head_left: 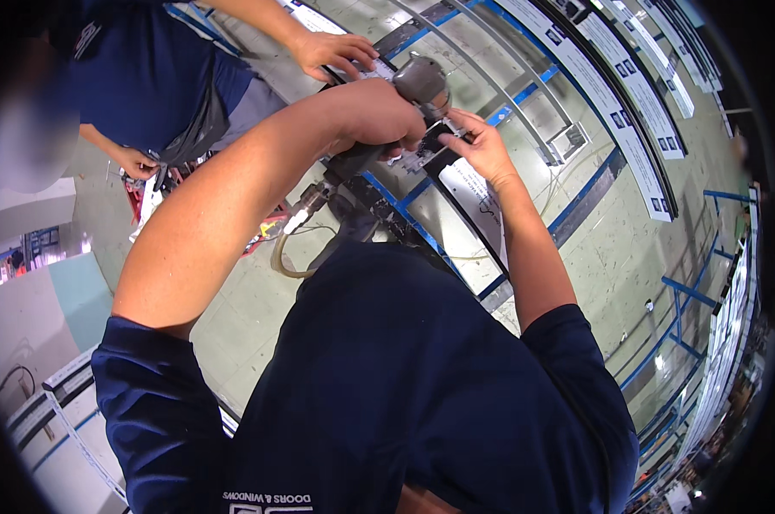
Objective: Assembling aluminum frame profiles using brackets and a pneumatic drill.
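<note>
My left hand (391,111) is closed round the grip of a grey pistol-shaped air tool (421,79). A metal fitting and a pale air hose (286,257) hang from the tool's lower end. Close by on the right, my right hand (483,150) has its thumb and fingers bent in at a small dark and metal part (437,137) under the tool's head. What its fingertips grip is too small to make out. Below that hand lies a dark-edged profile (477,206) with a white label and handwriting. The tool's working tip is hidden.
A co-worker in a navy shirt (147,77) stands at the upper left, one hand (332,56) on the work. Blue frame bars (589,197) run beneath the profiles. Long labelled profiles (610,111) lie at the upper right. More blue racks (691,291) stand at the right.
</note>
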Available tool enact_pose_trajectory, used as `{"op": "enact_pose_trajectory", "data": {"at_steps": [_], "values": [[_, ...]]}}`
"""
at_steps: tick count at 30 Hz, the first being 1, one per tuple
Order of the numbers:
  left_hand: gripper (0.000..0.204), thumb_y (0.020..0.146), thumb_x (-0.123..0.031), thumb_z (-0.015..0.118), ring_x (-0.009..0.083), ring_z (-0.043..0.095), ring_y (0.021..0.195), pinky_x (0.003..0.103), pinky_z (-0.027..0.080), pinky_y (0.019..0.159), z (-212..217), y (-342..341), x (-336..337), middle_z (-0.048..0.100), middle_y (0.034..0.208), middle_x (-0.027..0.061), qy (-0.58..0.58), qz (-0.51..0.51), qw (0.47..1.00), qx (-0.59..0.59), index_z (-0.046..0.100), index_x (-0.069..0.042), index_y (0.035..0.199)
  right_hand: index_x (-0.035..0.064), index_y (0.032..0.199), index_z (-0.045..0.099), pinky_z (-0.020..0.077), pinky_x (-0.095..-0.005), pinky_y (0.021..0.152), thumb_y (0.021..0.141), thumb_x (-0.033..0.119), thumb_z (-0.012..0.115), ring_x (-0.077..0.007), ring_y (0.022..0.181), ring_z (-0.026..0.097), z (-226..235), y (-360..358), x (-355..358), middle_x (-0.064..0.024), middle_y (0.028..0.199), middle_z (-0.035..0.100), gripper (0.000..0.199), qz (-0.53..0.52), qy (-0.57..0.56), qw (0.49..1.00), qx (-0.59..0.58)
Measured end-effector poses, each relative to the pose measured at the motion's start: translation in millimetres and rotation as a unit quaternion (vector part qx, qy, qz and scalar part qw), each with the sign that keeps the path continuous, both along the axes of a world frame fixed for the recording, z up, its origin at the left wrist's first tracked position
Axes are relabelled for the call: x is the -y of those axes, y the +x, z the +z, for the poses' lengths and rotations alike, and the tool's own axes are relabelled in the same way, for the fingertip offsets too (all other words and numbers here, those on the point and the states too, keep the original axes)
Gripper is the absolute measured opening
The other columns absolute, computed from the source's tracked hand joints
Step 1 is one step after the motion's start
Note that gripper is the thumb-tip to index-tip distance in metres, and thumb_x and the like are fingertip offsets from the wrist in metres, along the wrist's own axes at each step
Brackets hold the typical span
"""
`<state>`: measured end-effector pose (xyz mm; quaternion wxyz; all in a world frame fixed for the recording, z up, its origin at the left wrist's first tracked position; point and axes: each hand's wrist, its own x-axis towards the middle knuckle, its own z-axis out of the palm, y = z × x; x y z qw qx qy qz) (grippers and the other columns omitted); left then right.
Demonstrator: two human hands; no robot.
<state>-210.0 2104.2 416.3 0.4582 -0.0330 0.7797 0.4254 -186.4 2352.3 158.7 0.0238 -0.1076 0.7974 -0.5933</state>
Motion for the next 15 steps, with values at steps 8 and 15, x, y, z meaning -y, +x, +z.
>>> {"op": "enact_pose_trajectory", "data": {"at_steps": [8, 15], "values": [[0.018, 0.08, -0.013, 0.082, 0.0166, 0.064, 0.059, 0.034, 0.051, 0.058, -1, 5, 5, 0.069, 0.073, 0.0094, -0.001, -0.015, 1.0, -0.026, 0.075, 0.002, 0.088, 0.0121, 0.121, 0.083, 0.0589, -0.0334, 0.099, 0.083, 0.012, 0.074, -0.0268, 0.11, 0.078, 20, 6, 50, -0.0114, 0.125, 0.08, 0.039, -0.195, 0.144, 0.968, 0.062], [0.015, 0.076, -0.012, 0.078, 0.0174, 0.064, 0.058, 0.035, 0.05, 0.056, -6, 4, 9, 0.069, 0.072, 0.0094, 0.0, -0.024, 0.999, -0.037, 0.073, 0.001, 0.083, 0.0118, 0.119, 0.084, 0.0589, -0.0354, 0.101, 0.084, 0.012, 0.075, -0.0281, 0.111, 0.078, 9, 4, 50, -0.0119, 0.128, 0.08, 0.036, -0.222, 0.122, 0.968, 0.006]]}}
